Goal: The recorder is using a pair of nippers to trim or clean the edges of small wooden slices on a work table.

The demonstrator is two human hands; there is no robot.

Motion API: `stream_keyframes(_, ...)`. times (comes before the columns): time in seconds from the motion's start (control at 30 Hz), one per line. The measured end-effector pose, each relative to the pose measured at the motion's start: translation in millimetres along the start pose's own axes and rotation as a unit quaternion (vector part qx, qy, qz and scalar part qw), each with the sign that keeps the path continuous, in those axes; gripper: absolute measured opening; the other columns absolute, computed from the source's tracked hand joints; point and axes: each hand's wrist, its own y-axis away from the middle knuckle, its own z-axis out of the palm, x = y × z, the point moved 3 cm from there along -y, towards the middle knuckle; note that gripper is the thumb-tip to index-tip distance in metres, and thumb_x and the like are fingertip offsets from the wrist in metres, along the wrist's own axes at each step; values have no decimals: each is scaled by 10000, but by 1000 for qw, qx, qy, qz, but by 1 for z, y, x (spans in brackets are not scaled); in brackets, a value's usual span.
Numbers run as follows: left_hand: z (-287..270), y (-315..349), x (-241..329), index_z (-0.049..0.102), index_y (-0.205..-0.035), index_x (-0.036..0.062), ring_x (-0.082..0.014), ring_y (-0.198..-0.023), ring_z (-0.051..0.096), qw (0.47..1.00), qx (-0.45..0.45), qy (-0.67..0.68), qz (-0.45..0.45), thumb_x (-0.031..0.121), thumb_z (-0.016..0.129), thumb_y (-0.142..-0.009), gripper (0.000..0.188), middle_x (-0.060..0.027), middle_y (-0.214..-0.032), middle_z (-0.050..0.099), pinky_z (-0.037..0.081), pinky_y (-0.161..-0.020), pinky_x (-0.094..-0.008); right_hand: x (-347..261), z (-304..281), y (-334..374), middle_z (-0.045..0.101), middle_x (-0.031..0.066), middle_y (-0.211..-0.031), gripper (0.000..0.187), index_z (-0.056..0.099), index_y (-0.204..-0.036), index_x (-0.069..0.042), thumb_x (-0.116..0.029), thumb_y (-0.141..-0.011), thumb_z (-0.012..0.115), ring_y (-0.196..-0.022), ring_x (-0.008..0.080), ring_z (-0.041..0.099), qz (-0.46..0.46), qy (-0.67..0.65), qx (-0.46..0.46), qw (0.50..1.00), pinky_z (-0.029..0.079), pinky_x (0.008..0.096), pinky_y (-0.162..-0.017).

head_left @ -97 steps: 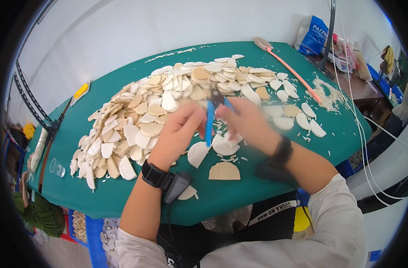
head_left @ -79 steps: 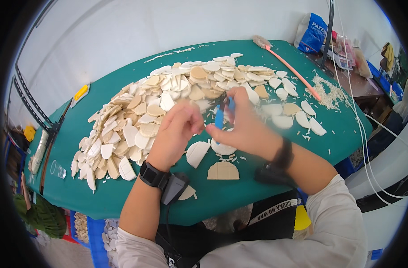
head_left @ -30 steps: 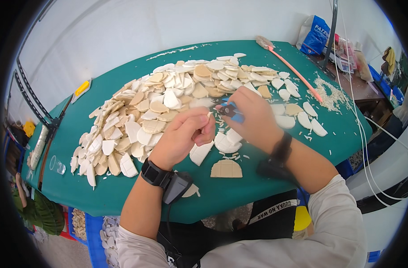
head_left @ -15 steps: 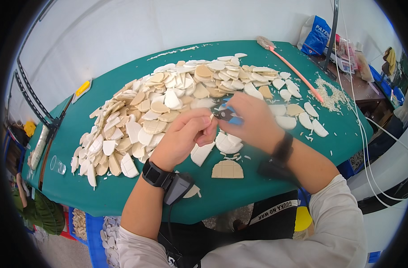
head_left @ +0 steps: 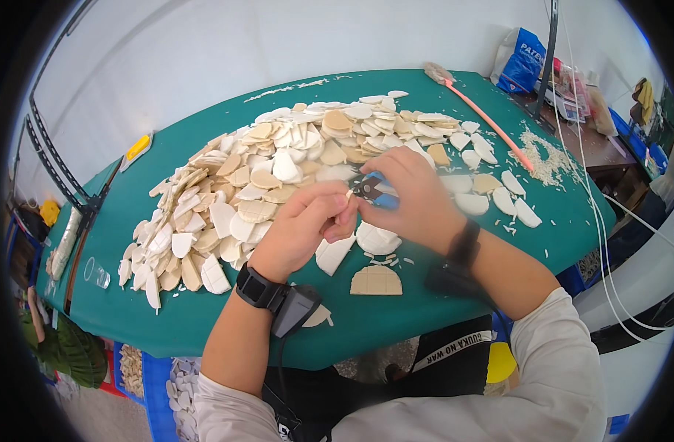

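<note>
Near the middle of the green table, my left hand (head_left: 311, 221) is closed in a pinch on a small cream-white piece (head_left: 349, 195). Most of that piece is hidden by the fingers. My right hand (head_left: 418, 193) grips blue-handled cutting pliers (head_left: 381, 190), their dark jaws at the tip of the piece. Behind and to the left of both hands spreads a heap of white and beige half-round plastic pieces (head_left: 263, 178). Below the hands, a beige scored half-round piece (head_left: 376, 281) lies by itself, with a white one (head_left: 377, 238) behind it.
Small offcuts (head_left: 547, 156) are piled at the right, beside a brush with a pink handle (head_left: 491, 124). A clear cup (head_left: 96, 272) lies at the left on the green table (head_left: 226, 322). Blue bins (head_left: 158, 394) stand below the front edge. White cables hang at the right.
My right hand's fingers have closed further around the pliers' handles, bringing the handles together. The left hand has stayed nearly in place.
</note>
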Motion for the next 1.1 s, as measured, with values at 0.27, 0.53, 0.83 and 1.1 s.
stream_keyframes(0.27,-1,-1,2,468,-764,52,-100,-631,352,1000,1,-5,-5,134,462,-994,244,1,-692,430,295,-585,-266,9,2,10,619,101,-821,278,636,-950,-36,-148,-768,813,-746,294,629,71,-29,-87,993,510,387,-665)
stream_keyframes(0.53,-2,-1,0,465,-745,53,-101,-628,351,1000,-2,4,10,119,467,-989,252,1,-681,427,296,-581,-269,4,1,1,618,82,-886,338,627,-994,-69,-239,-769,813,-851,292,616,23,-18,-24,999,492,389,-743)
stream_keyframes(0.83,-1,-1,-1,467,-744,50,-100,-623,352,1000,-4,-7,-2,113,463,-996,260,3,-679,430,300,-582,-264,1,-2,0,615,81,-921,365,627,-1020,-75,-237,-756,819,-889,296,613,-11,6,-19,1000,481,400,-795)
stream_keyframes(1.1,0,-1,0,455,-744,55,-90,-625,340,1000,-10,5,11,110,467,-998,260,8,-678,413,291,-580,-261,8,0,10,615,65,-833,254,616,-895,-79,-169,-760,811,-705,270,629,15,-10,-62,998,509,378,-598)
